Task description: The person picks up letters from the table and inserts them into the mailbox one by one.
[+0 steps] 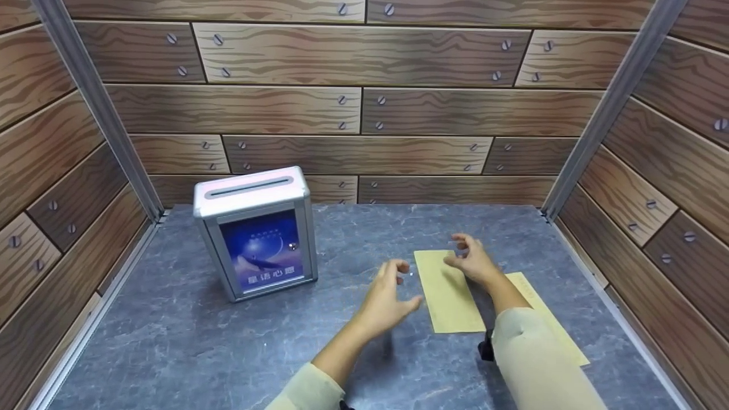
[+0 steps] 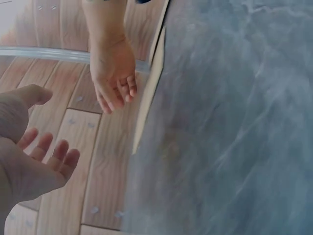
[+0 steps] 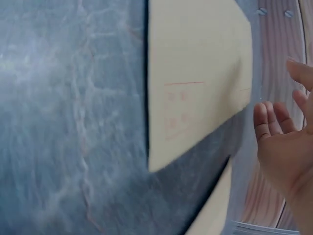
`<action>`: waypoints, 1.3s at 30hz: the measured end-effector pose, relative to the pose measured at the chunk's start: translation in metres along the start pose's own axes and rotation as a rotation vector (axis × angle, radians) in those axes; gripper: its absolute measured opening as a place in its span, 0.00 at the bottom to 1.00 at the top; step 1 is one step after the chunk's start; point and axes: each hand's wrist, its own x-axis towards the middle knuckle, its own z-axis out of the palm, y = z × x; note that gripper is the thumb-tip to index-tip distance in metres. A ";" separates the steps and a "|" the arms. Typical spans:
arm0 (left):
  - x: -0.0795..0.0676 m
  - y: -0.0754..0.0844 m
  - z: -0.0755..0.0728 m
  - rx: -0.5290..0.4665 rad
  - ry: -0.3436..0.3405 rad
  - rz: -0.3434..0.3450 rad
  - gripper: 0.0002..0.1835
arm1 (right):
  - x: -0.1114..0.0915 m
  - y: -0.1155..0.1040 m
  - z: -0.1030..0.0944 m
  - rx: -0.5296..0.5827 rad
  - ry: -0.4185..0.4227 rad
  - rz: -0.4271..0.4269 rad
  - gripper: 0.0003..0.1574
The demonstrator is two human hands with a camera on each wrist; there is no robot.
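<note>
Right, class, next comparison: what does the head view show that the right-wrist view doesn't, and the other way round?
Only the head view shows the silver-framed upright box with a slotted top and blue picture front, and the person's left hand.

Only the right-wrist view makes out a thin red printed line and small red squares on a pale yellow rectangular paper.

Both share the right hand, two such papers, the grey-blue marbled tabletop and brown wood-plank-patterned walls.
</note>
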 end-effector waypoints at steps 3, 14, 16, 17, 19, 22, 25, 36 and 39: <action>0.002 -0.005 0.011 -0.033 -0.082 -0.045 0.32 | -0.002 0.005 0.003 -0.015 -0.029 0.047 0.47; 0.013 -0.023 0.029 -0.129 -0.275 -0.258 0.35 | -0.001 0.008 0.003 -0.049 -0.093 0.152 0.54; 0.014 -0.026 0.030 -0.162 -0.292 -0.302 0.36 | 0.000 0.005 0.002 -0.064 -0.111 0.165 0.55; 0.014 -0.027 0.029 -0.180 -0.300 -0.326 0.36 | 0.000 0.004 0.001 -0.069 -0.120 0.172 0.56; 0.014 -0.028 0.029 -0.198 -0.309 -0.363 0.35 | 0.001 0.001 0.001 -0.078 -0.132 0.183 0.56; 0.015 -0.028 0.027 -0.187 -0.324 -0.390 0.35 | 0.002 -0.002 0.000 -0.075 -0.146 0.187 0.56; 0.017 -0.029 0.026 -0.145 -0.338 -0.385 0.34 | 0.004 -0.003 0.000 -0.058 -0.146 0.184 0.53; 0.023 -0.030 0.030 -0.043 -0.377 -0.354 0.32 | 0.008 0.005 0.003 -0.057 -0.129 0.192 0.50; 0.023 -0.031 0.030 -0.042 -0.367 -0.338 0.32 | 0.010 0.008 0.008 -0.068 -0.117 0.180 0.48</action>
